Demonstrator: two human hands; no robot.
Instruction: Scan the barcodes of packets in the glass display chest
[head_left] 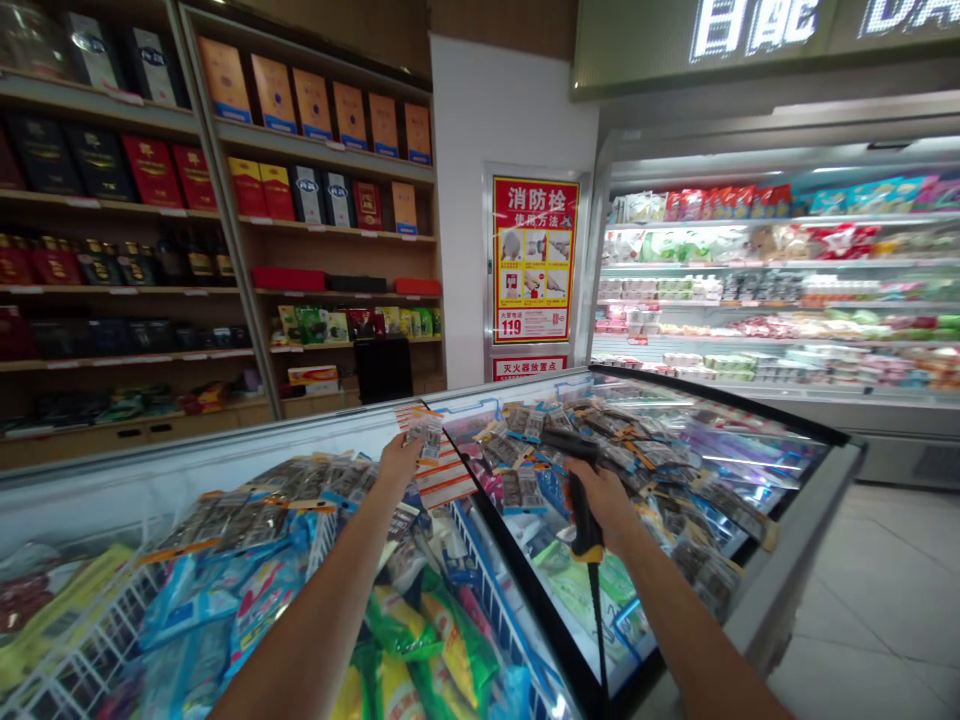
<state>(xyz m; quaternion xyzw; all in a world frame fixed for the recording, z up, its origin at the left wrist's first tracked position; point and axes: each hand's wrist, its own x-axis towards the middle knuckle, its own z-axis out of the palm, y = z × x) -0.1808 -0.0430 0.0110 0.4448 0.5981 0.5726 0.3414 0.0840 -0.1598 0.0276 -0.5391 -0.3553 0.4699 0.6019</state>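
Left hand point(401, 462) pinches a packet point(427, 434) just left of the glass lid point(529, 532); right hand point(609, 500), wrapped around a scanner point(583, 530), is above the lid, the scanner's head pointing left, toward the packet.

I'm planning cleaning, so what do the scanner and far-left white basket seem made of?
The scanner: probably matte hard plastic, black and yellow, by its molded contours. The white basket: likely coated metal wire, given its thin, spaced bars; plastic is possible.
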